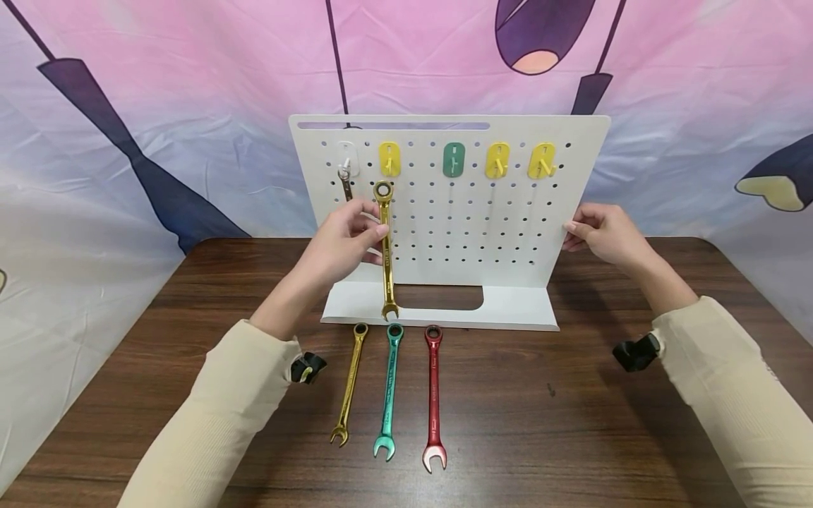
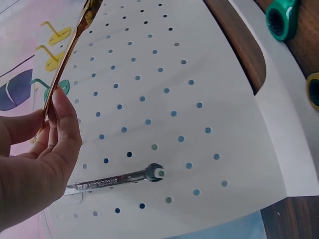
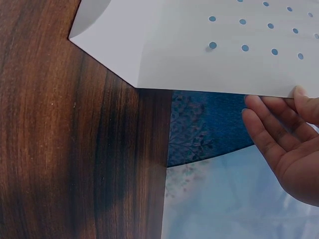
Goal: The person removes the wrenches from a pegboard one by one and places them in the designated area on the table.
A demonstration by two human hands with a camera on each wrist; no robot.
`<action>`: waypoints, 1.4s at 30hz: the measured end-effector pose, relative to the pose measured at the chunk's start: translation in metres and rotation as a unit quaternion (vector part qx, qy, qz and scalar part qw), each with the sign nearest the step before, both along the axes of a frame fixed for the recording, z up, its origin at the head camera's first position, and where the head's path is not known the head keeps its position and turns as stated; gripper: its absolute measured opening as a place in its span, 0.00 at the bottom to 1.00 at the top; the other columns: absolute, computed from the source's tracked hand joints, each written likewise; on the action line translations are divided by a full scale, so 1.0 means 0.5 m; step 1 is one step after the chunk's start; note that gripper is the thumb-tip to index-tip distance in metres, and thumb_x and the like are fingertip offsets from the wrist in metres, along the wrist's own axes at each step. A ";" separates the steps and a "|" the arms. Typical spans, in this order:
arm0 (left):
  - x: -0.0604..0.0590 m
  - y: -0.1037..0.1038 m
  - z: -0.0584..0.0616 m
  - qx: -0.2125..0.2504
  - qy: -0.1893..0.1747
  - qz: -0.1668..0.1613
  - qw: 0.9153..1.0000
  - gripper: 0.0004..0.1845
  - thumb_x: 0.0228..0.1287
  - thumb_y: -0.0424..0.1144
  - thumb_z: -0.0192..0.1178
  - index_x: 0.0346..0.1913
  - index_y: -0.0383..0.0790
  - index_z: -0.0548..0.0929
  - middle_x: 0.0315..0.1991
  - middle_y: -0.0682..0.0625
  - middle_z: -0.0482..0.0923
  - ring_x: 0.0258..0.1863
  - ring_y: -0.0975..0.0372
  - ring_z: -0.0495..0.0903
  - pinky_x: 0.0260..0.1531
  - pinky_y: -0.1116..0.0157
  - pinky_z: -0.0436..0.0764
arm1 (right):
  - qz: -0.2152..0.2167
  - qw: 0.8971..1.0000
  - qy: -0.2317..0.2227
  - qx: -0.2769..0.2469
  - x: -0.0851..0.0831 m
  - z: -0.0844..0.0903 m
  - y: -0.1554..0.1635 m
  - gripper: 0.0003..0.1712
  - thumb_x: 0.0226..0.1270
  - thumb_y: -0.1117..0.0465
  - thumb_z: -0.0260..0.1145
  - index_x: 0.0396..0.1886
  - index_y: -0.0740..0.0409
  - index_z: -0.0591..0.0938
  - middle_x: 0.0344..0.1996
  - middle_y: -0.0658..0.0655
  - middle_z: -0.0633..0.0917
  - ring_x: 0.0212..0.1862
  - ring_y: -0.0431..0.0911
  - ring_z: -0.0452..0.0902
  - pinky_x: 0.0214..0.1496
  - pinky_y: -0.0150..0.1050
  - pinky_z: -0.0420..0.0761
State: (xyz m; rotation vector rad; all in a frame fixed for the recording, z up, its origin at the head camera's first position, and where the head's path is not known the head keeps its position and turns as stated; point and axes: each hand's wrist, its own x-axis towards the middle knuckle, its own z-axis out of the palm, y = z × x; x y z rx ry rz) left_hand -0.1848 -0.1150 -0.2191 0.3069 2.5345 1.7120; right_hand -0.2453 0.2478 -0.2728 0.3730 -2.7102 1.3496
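My left hand (image 1: 343, 240) pinches a gold combination wrench (image 1: 388, 275) between thumb and fingers. The wrench hangs upright before the white pegboard (image 1: 422, 272), ring end up, just below a yellow hook (image 1: 390, 159). Its ring looks apart from that hook, though depth is hard to judge. A silver wrench (image 2: 114, 180) hangs on the pale hook (image 1: 347, 154) at the far left, partly hidden by the left hand in the head view. At the board's right edge, my right hand (image 1: 610, 236) grips the panel, thumb in front and fingers behind.
On the brown table (image 1: 508, 395) before the board lie a smaller gold wrench (image 1: 351, 384), a green wrench (image 1: 390, 388) and a red wrench (image 1: 435, 395). A green hook (image 1: 454, 160) and two yellow hooks (image 1: 497, 161) hold nothing. A patterned cloth (image 1: 222, 92) hangs behind.
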 end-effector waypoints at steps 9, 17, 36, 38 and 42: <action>0.006 -0.021 -0.024 -0.003 -0.007 -0.006 1.000 0.10 0.68 0.30 0.48 0.49 0.30 0.66 0.39 0.40 0.73 0.38 0.55 0.73 0.35 0.61 0.83 | 0.003 1.000 0.000 -0.018 0.002 0.001 0.001 0.11 0.67 0.68 0.54 0.31 0.76 0.73 0.28 0.64 0.82 0.27 0.43 0.80 0.31 0.35 0.84; 0.011 -0.038 -0.050 -0.021 -0.003 -0.017 1.000 0.08 0.68 0.29 0.47 0.47 0.29 0.66 0.39 0.36 0.74 0.35 0.53 0.76 0.35 0.61 0.83 | 0.002 1.000 -0.003 -0.019 0.000 -0.002 0.003 0.11 0.67 0.68 0.54 0.31 0.76 0.73 0.28 0.64 0.82 0.26 0.44 0.80 0.31 0.36 0.84; 0.027 -0.092 -0.090 -0.048 -0.049 -0.034 0.997 0.08 0.67 0.28 0.48 0.47 0.28 0.65 0.31 0.41 0.74 0.31 0.58 0.77 0.34 0.58 0.84 | 0.005 1.000 0.002 -0.010 -0.001 0.000 0.002 0.12 0.68 0.67 0.54 0.31 0.75 0.74 0.28 0.63 0.83 0.27 0.43 0.80 0.31 0.35 0.84; 0.029 -0.097 -0.093 -0.048 -0.055 -0.034 0.997 0.09 0.67 0.28 0.48 0.47 0.28 0.65 0.30 0.41 0.73 0.30 0.58 0.76 0.34 0.58 0.84 | 0.007 1.000 -0.001 -0.012 -0.002 0.001 0.003 0.12 0.68 0.67 0.54 0.31 0.75 0.73 0.28 0.63 0.83 0.27 0.44 0.80 0.31 0.35 0.83; 0.032 -0.108 -0.102 -0.057 -0.062 -0.035 0.996 0.08 0.67 0.27 0.48 0.46 0.28 0.65 0.29 0.42 0.73 0.27 0.59 0.76 0.34 0.55 0.83 | 0.006 1.000 -0.004 -0.010 -0.003 0.000 0.004 0.12 0.68 0.67 0.54 0.31 0.75 0.74 0.28 0.63 0.82 0.27 0.45 0.80 0.31 0.35 0.83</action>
